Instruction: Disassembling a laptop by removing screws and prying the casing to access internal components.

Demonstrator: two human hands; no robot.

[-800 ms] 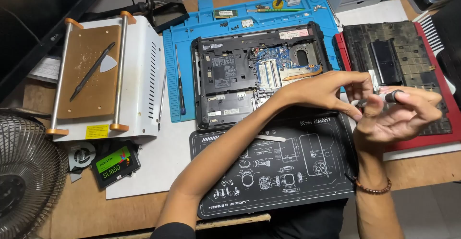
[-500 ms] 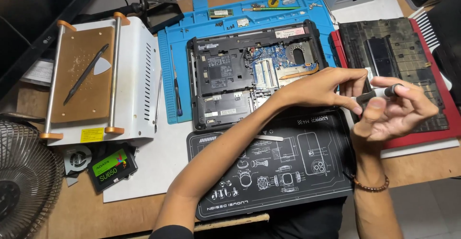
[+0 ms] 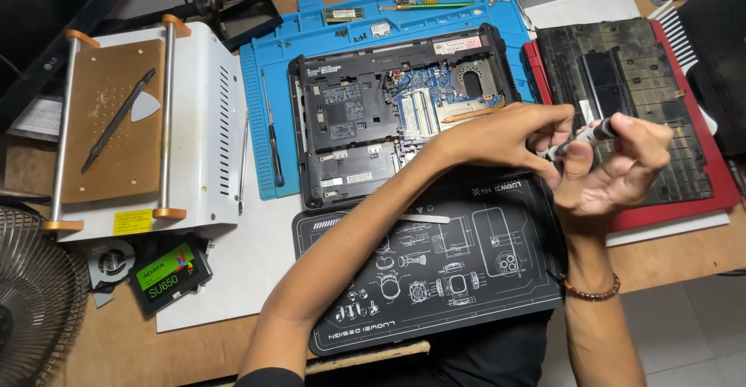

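- Two hands meet over the right half of the surface (image 3: 93, 356), above the gap between the black schematic mat (image 3: 435, 263) and the red-backed keyboard panel (image 3: 622, 107).
- Biggest thing before me is the white separator machine (image 3: 194, 123) at the left edge, with a dark stylus (image 3: 116, 119) lying on its brown plate.
- Next comes the blue repair mat (image 3: 264, 123) along the far edge; the opened laptop base (image 3: 373, 115) sits on it, circuit board exposed, with a screwdriver (image 3: 272, 142) just left of it.
- Near the left front corner lie a solid-state drive with a green label (image 3: 169, 277) and, just beside it, a small fan (image 3: 109, 263).
- My right hand (image 3: 614, 169) has its fingers curled around a slim pen-like tool (image 3: 583, 138), dark at one end and pale at the other, held tilted in the air above the keyboard panel's near-left corner.
- My left hand (image 3: 505, 134) reaches across with thumb and forefinger pinched shut on the tool's pale tip; what exactly they grip there is too small to tell.
- Risk, as I judge it: any small piece at that tip could slip from the pinch and drop into the open laptop base or onto the dark mat, where it would be hard to spot.
- Also, my left forearm hangs low over the schematic mat and could sweep the pale strip (image 3: 420, 217) lying there.
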